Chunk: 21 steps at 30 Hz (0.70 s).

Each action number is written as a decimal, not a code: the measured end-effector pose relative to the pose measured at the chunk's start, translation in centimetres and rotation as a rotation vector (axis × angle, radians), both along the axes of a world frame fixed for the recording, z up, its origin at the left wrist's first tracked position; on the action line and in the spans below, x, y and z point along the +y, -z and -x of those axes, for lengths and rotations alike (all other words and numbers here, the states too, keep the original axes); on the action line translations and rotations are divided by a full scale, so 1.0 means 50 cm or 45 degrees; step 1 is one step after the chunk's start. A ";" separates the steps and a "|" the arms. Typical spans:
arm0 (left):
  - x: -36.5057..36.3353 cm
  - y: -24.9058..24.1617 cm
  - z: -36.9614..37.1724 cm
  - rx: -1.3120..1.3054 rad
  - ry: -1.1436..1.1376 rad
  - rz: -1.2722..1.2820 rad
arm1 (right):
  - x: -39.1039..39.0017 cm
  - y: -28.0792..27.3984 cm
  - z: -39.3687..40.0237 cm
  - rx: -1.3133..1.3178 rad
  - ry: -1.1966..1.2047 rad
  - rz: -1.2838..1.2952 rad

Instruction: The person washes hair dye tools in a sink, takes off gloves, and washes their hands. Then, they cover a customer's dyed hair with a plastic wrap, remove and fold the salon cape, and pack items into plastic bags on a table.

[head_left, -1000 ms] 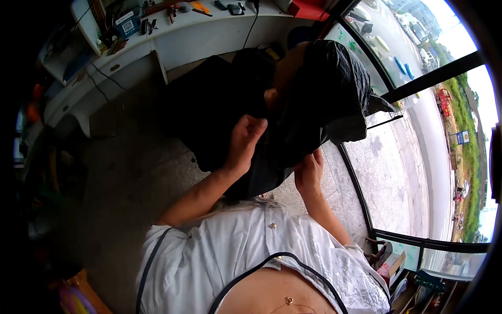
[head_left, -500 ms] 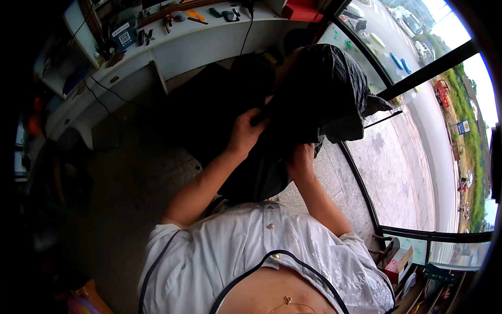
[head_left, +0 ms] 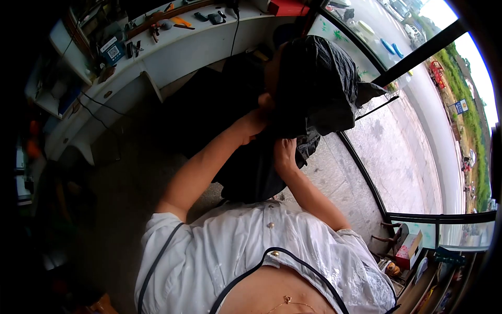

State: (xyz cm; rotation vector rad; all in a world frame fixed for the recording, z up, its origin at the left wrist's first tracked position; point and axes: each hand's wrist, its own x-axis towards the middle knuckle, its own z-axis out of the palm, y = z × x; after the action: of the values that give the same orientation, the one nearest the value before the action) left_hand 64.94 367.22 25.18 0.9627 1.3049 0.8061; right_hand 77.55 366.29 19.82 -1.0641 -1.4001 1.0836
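Black cape (head_left: 251, 167) cloth is gripped by both hands at a seated person's neck. The left hand (head_left: 254, 125) and right hand (head_left: 284, 156) each clench a fold. A white desk (head_left: 172, 49) stands beyond.

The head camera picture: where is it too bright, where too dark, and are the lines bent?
In the head view, daylight through the window washes out the street at upper right; the left floor and corners fall into deep shadow; the black cape that the left hand and right hand grip shows little detail; the fisheye lens bends the white counter and window frames; nothing looks strongly blurred.
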 end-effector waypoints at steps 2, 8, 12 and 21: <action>0.009 0.003 0.006 -0.384 0.122 0.137 | 0.001 -0.004 -0.004 0.061 -0.043 0.031; 0.035 0.021 0.023 -0.682 -0.006 0.059 | 0.001 -0.070 -0.036 -0.065 -0.290 0.361; 0.031 0.034 0.033 -0.261 -0.236 -0.288 | -0.027 -0.078 -0.104 0.265 -0.070 0.306; 0.015 0.079 -0.004 0.502 -0.546 -0.877 | 0.000 -0.074 0.003 -1.166 -0.010 -0.943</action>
State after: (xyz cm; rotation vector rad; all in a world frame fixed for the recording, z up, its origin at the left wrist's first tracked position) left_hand 65.16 367.95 21.23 1.4570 1.6399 1.5143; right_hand 77.38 366.28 23.55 -0.9986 -2.2633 -0.0470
